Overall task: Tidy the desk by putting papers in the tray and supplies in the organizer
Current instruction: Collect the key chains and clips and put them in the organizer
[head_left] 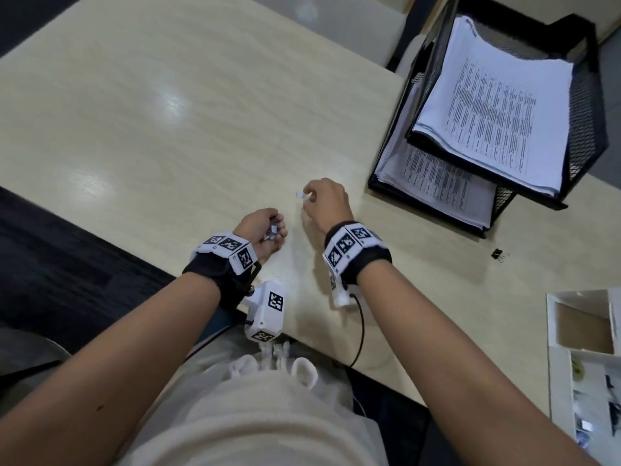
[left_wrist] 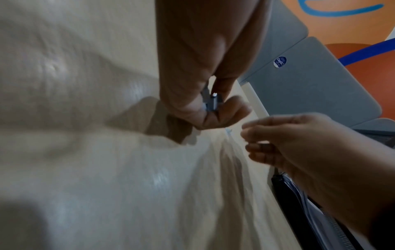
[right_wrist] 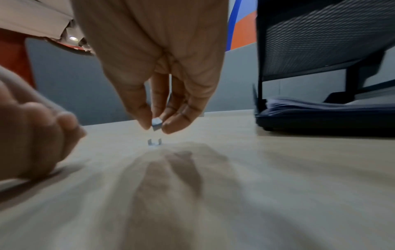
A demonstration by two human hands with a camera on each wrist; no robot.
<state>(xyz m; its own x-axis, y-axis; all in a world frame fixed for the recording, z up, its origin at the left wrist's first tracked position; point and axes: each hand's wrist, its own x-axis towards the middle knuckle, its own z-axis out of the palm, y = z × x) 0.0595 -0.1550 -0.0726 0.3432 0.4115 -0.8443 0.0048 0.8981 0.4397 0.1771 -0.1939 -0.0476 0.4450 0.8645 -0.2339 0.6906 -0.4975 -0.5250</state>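
My right hand [head_left: 308, 197] hovers just above the pale desk and pinches a small strip of staples [right_wrist: 156, 126] between thumb and fingertips. A loose bit of staple [right_wrist: 154, 142] lies on the desk right under it. My left hand [head_left: 274, 232] rests on the desk near the front edge, its fingers curled round a bunch of staple strips [left_wrist: 210, 101]. The black mesh paper tray [head_left: 588, 95] stands at the far right with printed papers [head_left: 497, 105] in both tiers. A white organizer [head_left: 551, 331] sits at the right front edge.
A black binder clip [head_left: 497, 254] lies on the desk between the tray and the organizer. The desk's front edge runs just behind my left wrist. A grey partition stands beyond the desk.
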